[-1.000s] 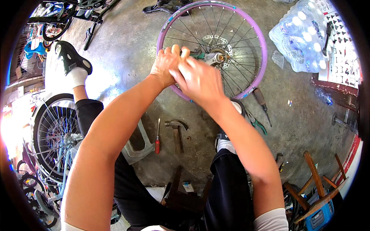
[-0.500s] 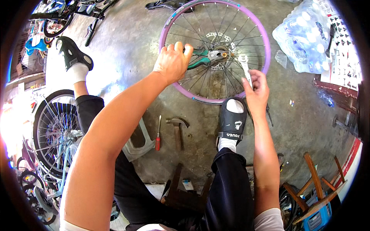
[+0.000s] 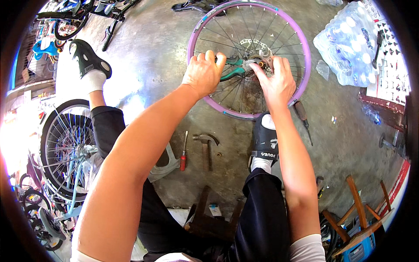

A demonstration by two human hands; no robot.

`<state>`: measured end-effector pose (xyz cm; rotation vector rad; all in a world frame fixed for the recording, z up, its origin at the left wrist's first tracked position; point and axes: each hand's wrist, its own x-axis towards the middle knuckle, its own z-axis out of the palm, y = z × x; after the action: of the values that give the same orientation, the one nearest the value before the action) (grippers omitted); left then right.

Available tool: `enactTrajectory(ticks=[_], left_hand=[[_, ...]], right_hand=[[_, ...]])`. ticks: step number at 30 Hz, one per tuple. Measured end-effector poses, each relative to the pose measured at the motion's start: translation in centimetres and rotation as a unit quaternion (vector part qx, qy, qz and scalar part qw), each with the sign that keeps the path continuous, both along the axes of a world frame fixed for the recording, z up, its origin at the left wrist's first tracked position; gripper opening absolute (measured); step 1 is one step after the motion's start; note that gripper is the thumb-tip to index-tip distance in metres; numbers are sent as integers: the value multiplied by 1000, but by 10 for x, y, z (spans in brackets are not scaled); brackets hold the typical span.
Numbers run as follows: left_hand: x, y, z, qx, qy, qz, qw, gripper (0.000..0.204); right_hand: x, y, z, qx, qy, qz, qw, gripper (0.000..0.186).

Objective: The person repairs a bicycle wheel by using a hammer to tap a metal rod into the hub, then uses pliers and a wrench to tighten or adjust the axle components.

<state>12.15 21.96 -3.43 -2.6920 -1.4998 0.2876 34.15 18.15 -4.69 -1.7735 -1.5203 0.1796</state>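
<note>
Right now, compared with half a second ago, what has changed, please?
The right hand has moved left and forward to the middle of the purple wheel; the wrench it held is no longer clearly visible. The left hand still grips the green-handled pliers; hammer and red screwdriver lie unmoved.

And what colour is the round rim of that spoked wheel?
The round wheel rim is light purple, clearest in the head view.

The wheel (image 3: 307, 56) has a purple rim with blue markings and dark spokes, and the pliers (image 3: 235, 73) at its hub show green handles edged in black. Right of the wheel, clear bluish bottles (image 3: 347, 43) have white caps beside a white sheet (image 3: 388, 74) patterned with black shapes. On the wheel's near side, a screwdriver (image 3: 183, 162) has a red handle, a hammer (image 3: 206, 150) a brown one.
</note>
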Motion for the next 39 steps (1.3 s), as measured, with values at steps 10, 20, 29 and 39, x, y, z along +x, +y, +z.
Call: enactTrajectory(ticks=[10,20,29,39], left_hand=[[-1,0,0,-6,3,1,1000,54],[-2,1,0,-5,5,-3,1000,52],[-2,2,1,-5,13,-1,1000,51],[-1,4,1,1,19,-9,1000,52]], right_hand=[[7,0,-5,-15,42,91,995,26],[2,-8,6,-6,57,38,998,32],[10,-6,-3,7,16,81,997,22],[14,-2,-1,-5,-1,78,997,25]])
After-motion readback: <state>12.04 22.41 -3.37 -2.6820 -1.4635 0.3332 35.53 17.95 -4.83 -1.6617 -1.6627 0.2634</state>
